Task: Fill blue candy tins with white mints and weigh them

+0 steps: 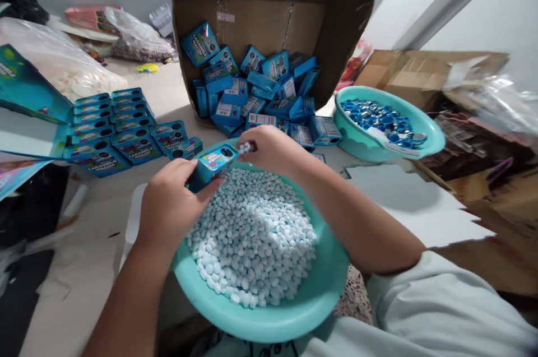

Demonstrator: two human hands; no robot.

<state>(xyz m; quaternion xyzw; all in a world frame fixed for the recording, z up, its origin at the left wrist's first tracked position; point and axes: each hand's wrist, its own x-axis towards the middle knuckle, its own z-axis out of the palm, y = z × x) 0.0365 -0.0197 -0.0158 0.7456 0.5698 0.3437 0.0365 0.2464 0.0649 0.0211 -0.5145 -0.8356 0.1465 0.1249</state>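
Note:
My left hand (174, 194) grips a small blue candy box (213, 163) tilted above a turquoise basin (260, 328). A dark round hole shows in the box's upper face. Close beside the box's right end, my right hand (267, 147) is closed around a few small white candies (246, 147). Pale blue and white candies (256, 239) fill much of the basin below both hands. Just past my left hand, several similar boxes (137, 145) stand in rows on the table.
Behind the basin, a cardboard carton (273, 21) lies on its side, with blue boxes (269, 93) spilling out. At right, a second turquoise basin (357, 141) holds small blue and silvery pieces (378, 121). An open display box (31, 99) stands at left, near plastic bags (79, 74).

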